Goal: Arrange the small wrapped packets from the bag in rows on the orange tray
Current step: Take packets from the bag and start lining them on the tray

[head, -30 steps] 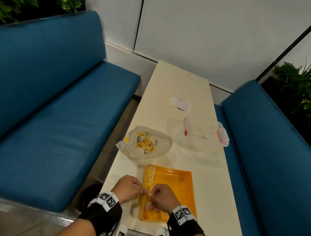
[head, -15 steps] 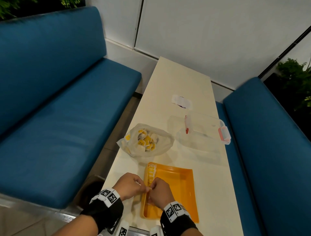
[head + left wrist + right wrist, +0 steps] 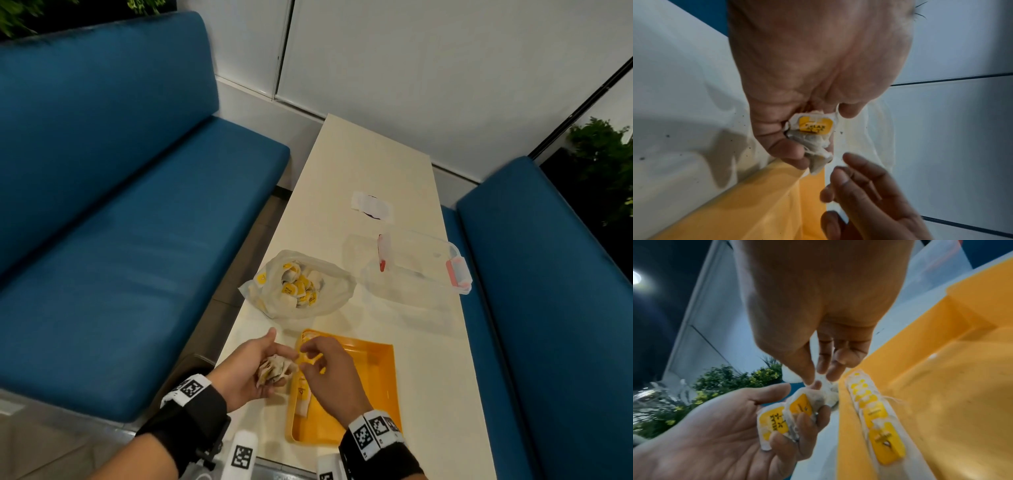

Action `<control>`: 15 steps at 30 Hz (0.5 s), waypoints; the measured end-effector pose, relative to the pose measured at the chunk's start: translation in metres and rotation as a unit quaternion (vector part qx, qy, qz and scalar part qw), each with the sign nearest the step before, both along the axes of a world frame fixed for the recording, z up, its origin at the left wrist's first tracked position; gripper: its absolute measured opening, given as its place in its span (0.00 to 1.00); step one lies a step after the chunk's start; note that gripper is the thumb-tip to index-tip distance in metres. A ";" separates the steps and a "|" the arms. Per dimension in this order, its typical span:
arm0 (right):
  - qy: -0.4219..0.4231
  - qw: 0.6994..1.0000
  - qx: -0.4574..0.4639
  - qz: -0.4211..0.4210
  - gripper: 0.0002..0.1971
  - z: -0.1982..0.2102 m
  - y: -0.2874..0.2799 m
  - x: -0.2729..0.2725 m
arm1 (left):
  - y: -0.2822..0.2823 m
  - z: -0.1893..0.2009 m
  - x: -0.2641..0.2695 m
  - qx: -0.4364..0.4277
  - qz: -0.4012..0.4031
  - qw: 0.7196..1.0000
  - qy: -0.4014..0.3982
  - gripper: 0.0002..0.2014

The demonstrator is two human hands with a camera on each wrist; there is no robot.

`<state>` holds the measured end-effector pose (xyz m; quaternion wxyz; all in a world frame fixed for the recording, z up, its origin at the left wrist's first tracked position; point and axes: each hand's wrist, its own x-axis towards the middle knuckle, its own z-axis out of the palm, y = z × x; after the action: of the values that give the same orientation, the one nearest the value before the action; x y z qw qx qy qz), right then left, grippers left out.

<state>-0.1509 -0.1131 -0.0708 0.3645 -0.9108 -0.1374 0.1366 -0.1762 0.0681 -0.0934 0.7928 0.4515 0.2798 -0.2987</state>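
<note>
My left hand (image 3: pixel 274 350) is turned palm up just left of the orange tray (image 3: pixel 371 387) and holds a small bunch of white packets with yellow labels (image 3: pixel 276 368). My right hand (image 3: pixel 305 358) hovers over the tray's left wall, and its thumb and fingers pinch the white edge of one packet (image 3: pixel 823 380) at the top of that bunch. A row of several packets (image 3: pixel 873 410) lies along the tray's left wall. The clear plastic bag (image 3: pixel 335 291) with more packets sits on the table beyond the tray.
A clear plastic box with red latches (image 3: pixel 419 263) stands to the right of the bag, and a white paper (image 3: pixel 373 205) lies farther back. The narrow cream table (image 3: pixel 435 342) runs between two blue benches (image 3: pixel 120 240).
Both hands were bunched together over the tray's left edge. Now the left hand has turned palm up and drawn left with the bunch showing, while the right hand has lifted and picks at it.
</note>
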 end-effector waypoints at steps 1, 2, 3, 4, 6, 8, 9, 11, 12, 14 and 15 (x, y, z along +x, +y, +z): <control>-0.008 0.999 0.024 0.038 0.11 0.008 0.003 -0.002 | 0.000 0.002 0.000 -0.010 0.002 1.000 -0.001 0.33; -0.012 0.997 0.037 0.074 0.13 0.013 0.005 -0.004 | 0.000 0.003 0.000 -0.017 0.004 1.000 -0.003 0.33; -0.013 0.994 0.036 0.103 0.15 0.016 0.008 -0.005 | 0.000 0.004 0.001 -0.022 0.005 1.000 -0.004 0.32; -0.017 0.991 0.030 0.126 0.17 0.018 0.010 -0.006 | -0.001 0.005 0.001 -0.025 0.007 1.000 -0.006 0.31; -0.027 0.987 0.011 0.155 0.18 0.020 0.014 -0.006 | -0.003 0.006 0.001 -0.032 0.008 0.999 -0.008 0.29; -0.046 0.982 -0.007 0.181 0.17 0.018 0.018 -0.008 | -0.005 0.006 0.001 -0.040 0.005 0.999 -0.008 0.29; -0.059 0.979 -0.017 0.192 0.16 0.016 0.020 -0.009 | -0.006 0.006 0.000 -0.045 0.004 0.999 -0.007 0.30; -0.079 0.976 -0.025 0.202 0.11 0.013 0.023 -0.010 | -0.009 0.006 0.001 -0.054 0.007 0.998 -0.005 0.29; -0.081 0.977 -0.024 0.196 0.09 0.011 0.023 -0.010 | -0.009 0.006 0.001 -0.056 0.013 0.998 -0.005 0.27; -0.072 0.982 -0.013 0.175 0.06 0.012 0.023 -0.010 | -0.008 0.006 0.000 -0.054 0.027 0.998 -0.011 0.23; -0.065 0.984 -0.002 0.165 0.05 0.013 0.022 -0.009 | -0.008 0.006 0.000 -0.052 0.029 0.998 -0.018 0.21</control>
<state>-0.1599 -0.0909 -0.0577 0.3257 -0.8833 -0.3087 0.1358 -0.1764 0.0605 -0.0872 0.8286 0.4067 0.2621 -0.2817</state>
